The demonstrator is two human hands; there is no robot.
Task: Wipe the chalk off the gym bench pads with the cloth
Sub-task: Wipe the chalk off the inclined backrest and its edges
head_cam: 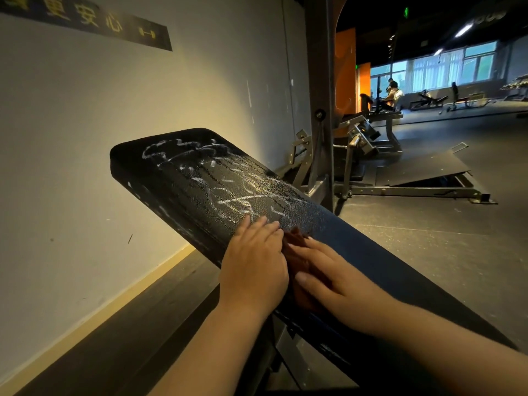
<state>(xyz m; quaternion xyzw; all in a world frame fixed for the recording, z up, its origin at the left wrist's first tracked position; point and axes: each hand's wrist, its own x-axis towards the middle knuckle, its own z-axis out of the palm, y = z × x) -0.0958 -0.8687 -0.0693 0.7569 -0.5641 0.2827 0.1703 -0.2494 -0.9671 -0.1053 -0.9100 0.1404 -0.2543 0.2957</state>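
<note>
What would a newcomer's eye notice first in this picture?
White chalk scribbles cover the upper part of the slanted black pad, near the wall. Just below them, the left hand and right hand lie flat side by side at mid-pad, a dark red cloth showing between them.

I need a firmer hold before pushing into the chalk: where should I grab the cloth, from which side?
Probably pinch the cloth at its bunched far edge, exposed between the left hand and right hand, coming from above. It lies pressed on the sloped bench pad, mostly under the palms, so only that fold looks free.
</note>
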